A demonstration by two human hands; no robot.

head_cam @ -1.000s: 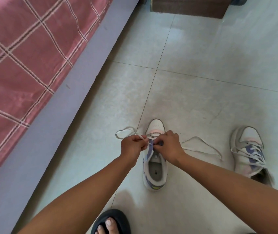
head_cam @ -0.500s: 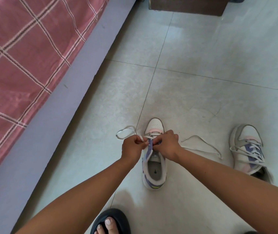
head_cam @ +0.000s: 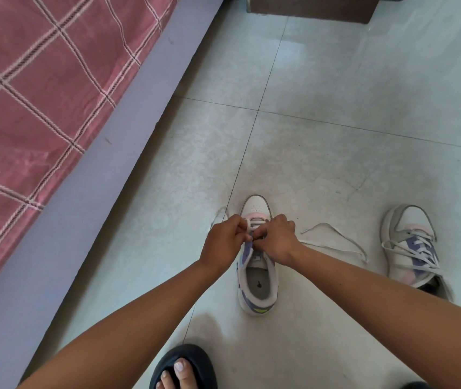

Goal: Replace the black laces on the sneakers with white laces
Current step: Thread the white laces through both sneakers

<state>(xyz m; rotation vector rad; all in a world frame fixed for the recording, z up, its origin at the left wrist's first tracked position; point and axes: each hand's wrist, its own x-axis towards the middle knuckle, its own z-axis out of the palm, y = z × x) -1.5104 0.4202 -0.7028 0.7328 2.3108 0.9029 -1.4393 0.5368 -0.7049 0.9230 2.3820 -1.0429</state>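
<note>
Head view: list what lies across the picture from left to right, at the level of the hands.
Pink checked bedspread → grey bed edge → left hand → sneaker being laced → right hand → loose white lace on the floor → second sneaker, already laced in white.

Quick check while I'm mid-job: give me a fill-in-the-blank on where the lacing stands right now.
1. Both hands, the left hand and the right hand, pinch a ____ lace at the near sneaker.
2. The second sneaker, to the right, is already ____ with a white lace.
3. A loose lace end lies on the tiled ____ between the two sneakers.
4. The bed with a pink checked cover stands to the ____.

Missing words: white; laced; floor; left
</note>
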